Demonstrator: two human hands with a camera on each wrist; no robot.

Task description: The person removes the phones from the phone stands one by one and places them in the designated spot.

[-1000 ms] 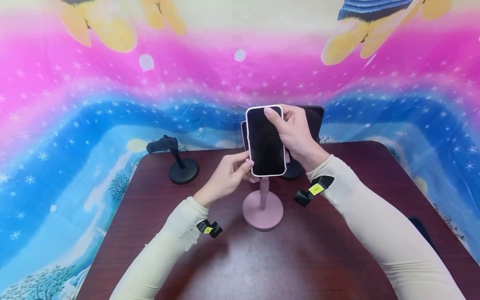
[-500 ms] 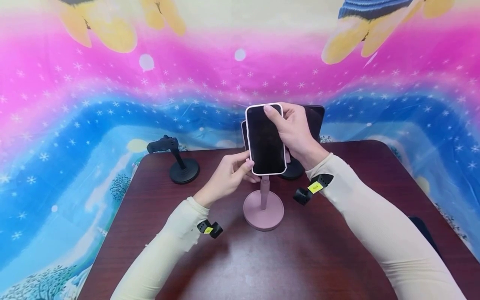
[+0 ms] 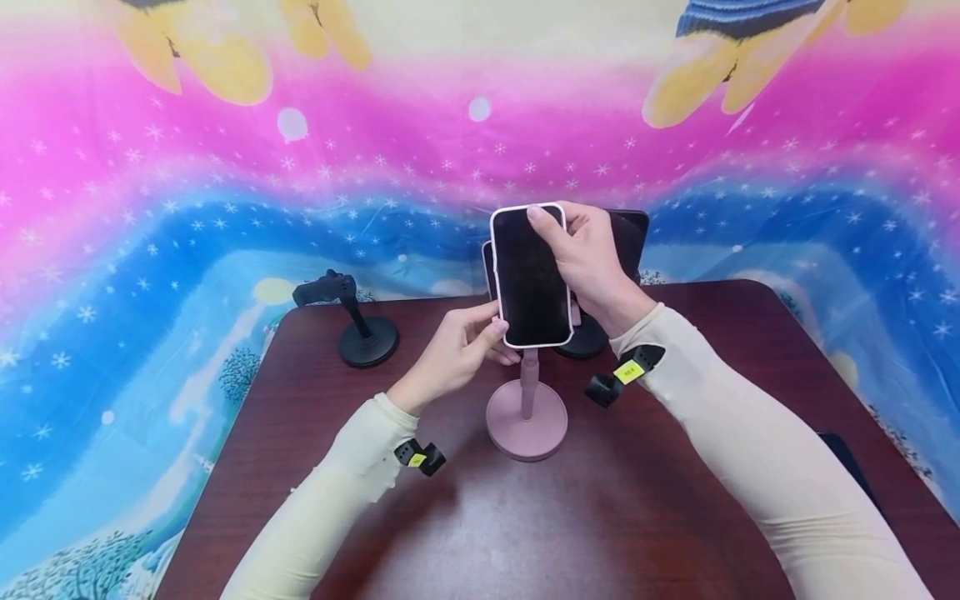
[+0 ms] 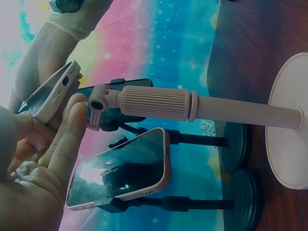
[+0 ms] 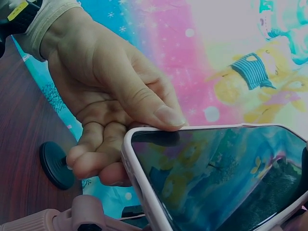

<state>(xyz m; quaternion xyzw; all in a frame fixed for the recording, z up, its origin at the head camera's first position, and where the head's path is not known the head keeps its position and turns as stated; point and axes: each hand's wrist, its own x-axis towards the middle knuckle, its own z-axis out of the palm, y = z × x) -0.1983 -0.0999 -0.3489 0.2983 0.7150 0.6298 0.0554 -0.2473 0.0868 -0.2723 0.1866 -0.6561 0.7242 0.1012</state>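
Note:
A smartphone [image 3: 532, 279] in a white case stands upright above a pink phone stand [image 3: 527, 417], its dark screen toward me. Whether the stand's holder grips it, I cannot tell. My right hand [image 3: 596, 262] holds the phone's upper right side, thumb on the screen and other fingers behind. My left hand [image 3: 457, 350] grips its lower left edge, thumb in front. In the left wrist view, fingertips of that hand lie beside the stand's pivot joint [image 4: 97, 104]. The right wrist view shows the left thumb on the edge of the phone [image 5: 216, 178].
A black stand [image 3: 366, 340] with a bare clamp is at the table's back left. Behind the pink stand, black stands bear another phone [image 4: 125, 168] and a dark tablet-like device [image 3: 630, 242]. A dark flat object [image 3: 847, 462] lies partly under the right sleeve.
The phone and my right hand have shifted slightly upward. My left hand keeps its place at the lower edge, and the pink base has stayed put.

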